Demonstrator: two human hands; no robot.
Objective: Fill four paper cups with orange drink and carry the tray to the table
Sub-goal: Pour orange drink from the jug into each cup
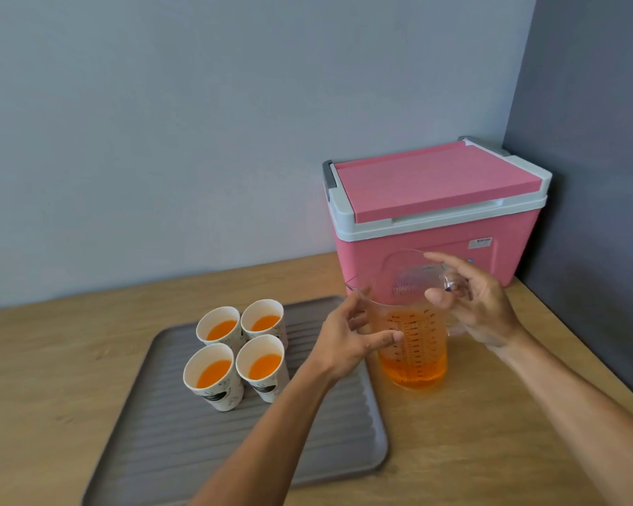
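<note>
Standing between the two hands: one clear measuring jug [412, 337] about a third full of orange drink, upright on the wooden counter [490, 432]. Left hand [348, 337] and right hand [479, 301] both have fingers spread, loose beside the jug's walls. Left of the left hand: four paper cups [234, 356], each holding orange drink, clustered on one grey ridged tray [183, 451]; behind the right hand, one pink cooler [435, 213], lid closed.

My left hand [348, 337] covered part of the clear plastic measuring jug's [413, 345] near wall, and whether my fingers touched it was unclear. My right hand [479, 304] hid its handle. The grey ridged plastic tray's [183, 454] near edge ran off the bottom. The small label [480, 243] on the pink cooler box [435, 220] was too small to read.
</note>
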